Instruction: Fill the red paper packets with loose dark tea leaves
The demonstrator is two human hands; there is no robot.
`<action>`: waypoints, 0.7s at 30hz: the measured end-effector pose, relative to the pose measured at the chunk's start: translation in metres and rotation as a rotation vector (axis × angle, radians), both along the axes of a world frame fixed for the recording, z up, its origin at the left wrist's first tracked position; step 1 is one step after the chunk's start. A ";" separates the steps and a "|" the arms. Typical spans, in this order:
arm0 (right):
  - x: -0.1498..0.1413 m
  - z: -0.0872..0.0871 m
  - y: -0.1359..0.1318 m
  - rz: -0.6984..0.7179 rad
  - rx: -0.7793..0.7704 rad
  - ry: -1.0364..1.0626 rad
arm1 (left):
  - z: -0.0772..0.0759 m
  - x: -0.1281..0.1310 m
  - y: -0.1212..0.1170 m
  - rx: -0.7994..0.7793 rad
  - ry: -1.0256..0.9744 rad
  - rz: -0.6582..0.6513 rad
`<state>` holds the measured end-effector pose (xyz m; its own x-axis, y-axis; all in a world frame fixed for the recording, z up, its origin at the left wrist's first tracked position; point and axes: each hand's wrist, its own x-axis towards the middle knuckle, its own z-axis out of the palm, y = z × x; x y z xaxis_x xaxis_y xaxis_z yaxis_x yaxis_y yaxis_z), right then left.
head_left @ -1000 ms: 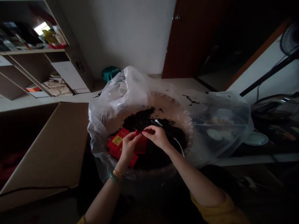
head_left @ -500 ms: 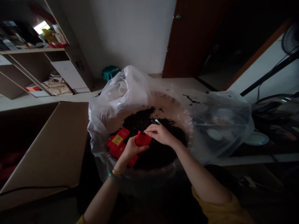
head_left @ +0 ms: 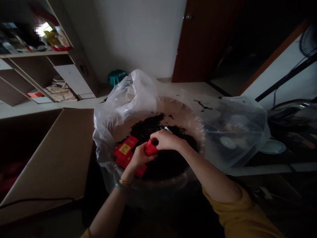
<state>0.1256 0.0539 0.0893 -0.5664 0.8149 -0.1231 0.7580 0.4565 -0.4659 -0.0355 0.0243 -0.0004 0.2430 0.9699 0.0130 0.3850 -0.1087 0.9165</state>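
My left hand [head_left: 138, 158] is closed around a small red packet [head_left: 151, 149] and holds it over a wide round container [head_left: 184, 107] lined with clear plastic. The packet's mouth gapes and looks dark inside. At that mouth, the curled fingers of my right hand [head_left: 165, 139] grip the packet's rim; their tips are partly hidden. Dark loose flakes, like dry tea leaves [head_left: 170, 165], cover the container's bottom. Left of my hands, several flat red packets [head_left: 130, 142] lie on them, one with a yellow label. A thin pale tool [head_left: 167, 129] sticks out just beyond my right hand.
A large cardboard box [head_left: 54, 148] stands at the left. Bunched clear plastic [head_left: 138, 89] rises over the container's far left side. To the right lies a clear plastic bag [head_left: 237, 132] beside a pale dish [head_left: 272, 147]. Behind are a shelf [head_left: 71, 77] and a brown door [head_left: 195, 49].
The red packet has gone from flat to rounded, with its mouth spread open. My right hand has shifted slightly left and turned, its fingers now down at the packet's rim.
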 end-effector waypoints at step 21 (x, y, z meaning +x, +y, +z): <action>0.001 -0.009 -0.009 0.011 0.115 0.181 | 0.003 0.003 0.002 -0.185 -0.417 0.071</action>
